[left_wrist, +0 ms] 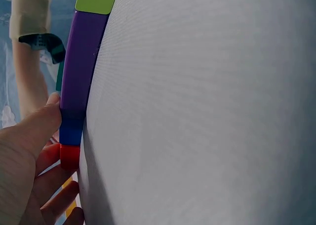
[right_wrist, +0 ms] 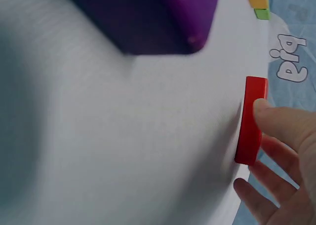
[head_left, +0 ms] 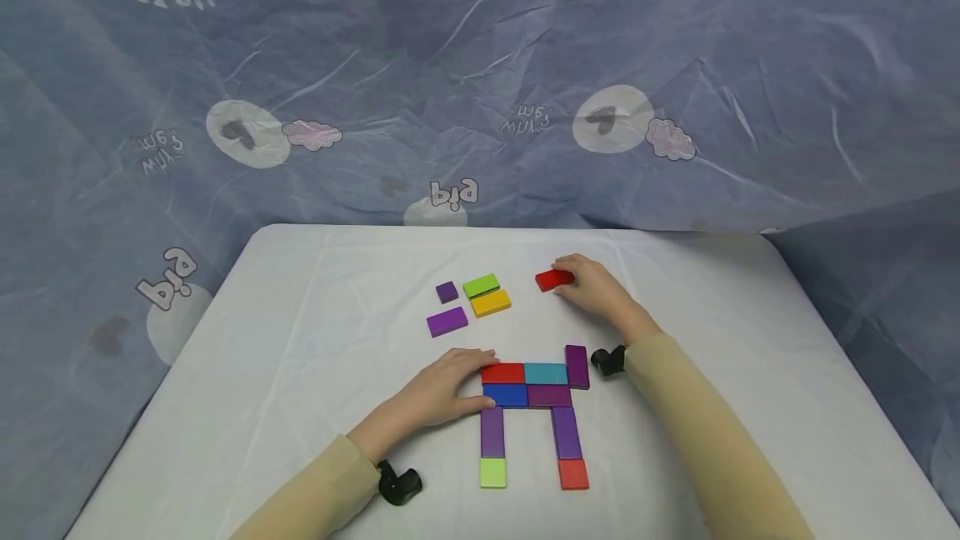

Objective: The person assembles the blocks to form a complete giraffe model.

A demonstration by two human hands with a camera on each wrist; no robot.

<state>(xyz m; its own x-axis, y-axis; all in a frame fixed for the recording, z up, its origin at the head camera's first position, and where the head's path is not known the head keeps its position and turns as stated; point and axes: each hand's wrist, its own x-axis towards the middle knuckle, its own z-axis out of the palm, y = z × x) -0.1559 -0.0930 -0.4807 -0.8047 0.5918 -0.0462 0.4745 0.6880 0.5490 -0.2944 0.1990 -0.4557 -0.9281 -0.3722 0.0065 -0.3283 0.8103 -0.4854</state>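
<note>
My right hand [head_left: 595, 288] pinches a red rectangular block [head_left: 551, 280] near the back of the table. The right wrist view shows the thumb on that red block [right_wrist: 248, 141] and fingers behind it. My left hand [head_left: 442, 390] rests at the left end of a flat figure of coloured blocks. Its index finger lies along a red block [head_left: 504, 373], and its thumb touches a blue block [head_left: 508, 395]. Joined to these are a teal block [head_left: 546, 373], a dark purple block [head_left: 550, 396] and an upright purple block [head_left: 577, 367].
Two purple legs extend forward, ending in a lime block [head_left: 492, 473] and an orange-red block [head_left: 573, 474]. Behind the figure lie a small purple square [head_left: 447, 292], a green block [head_left: 481, 286], a yellow block [head_left: 491, 302] and a purple block [head_left: 447, 322] on the white table [head_left: 315, 357].
</note>
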